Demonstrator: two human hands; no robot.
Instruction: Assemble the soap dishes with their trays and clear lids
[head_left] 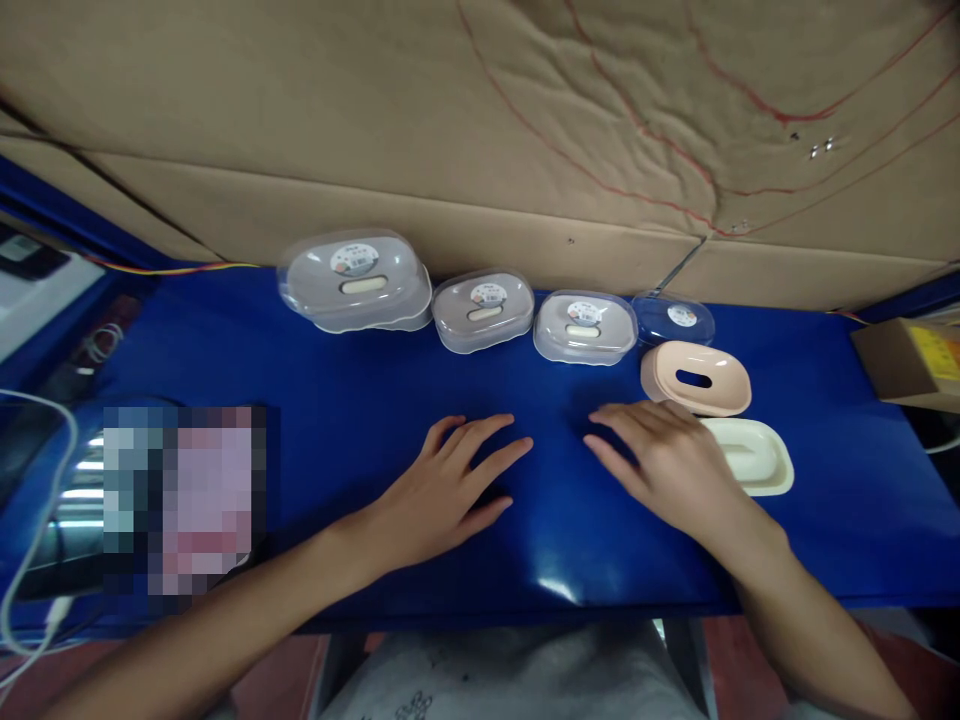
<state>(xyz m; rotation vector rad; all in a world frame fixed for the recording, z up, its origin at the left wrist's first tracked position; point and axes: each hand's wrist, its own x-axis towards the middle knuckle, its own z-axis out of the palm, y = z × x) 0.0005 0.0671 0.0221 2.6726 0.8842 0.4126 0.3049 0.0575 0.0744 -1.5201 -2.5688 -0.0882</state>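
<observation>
Trouble, we judged, lay nearest our right hand point(682, 470): it covered the left end of the cream tray point(769, 460) and sat close to the pink shell point(724, 383), though we could not tell whether it touched either. Nothing showed in its parted fingers. A careless sweep of that wrist could have skidded the tray, or pushed the shell into the clear lid point(682, 317) behind, since we saw nothing fastening them. Our left hand point(446, 490) had its fingers spread, gripping nothing, over the blue table point(360, 400). Beyond, 3 lidded boxes point(484, 312) lined the cardboard wall point(300, 100), limiting room at the back. A carton point(892, 365) stood far right; 1 white cable point(76, 440) looped far left, able to snag our sleeveless forearm.
</observation>
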